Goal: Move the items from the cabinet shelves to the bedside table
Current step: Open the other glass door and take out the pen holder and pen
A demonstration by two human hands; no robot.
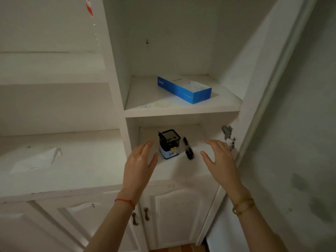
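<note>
While both hands hover spread and holding nothing, the small square pencil holder with black mesh top and pale blue base (169,144) stands upright on the lower white cabinet shelf (181,166), just beyond the left hand (141,160). The right hand (219,158) is farther off, nearer the black pen-like object (188,148) lying front to back beside it.

Black pen (188,148) motion-blurred; pen holder (169,143) label illegible; blue box (183,89) print unreadable.
</note>
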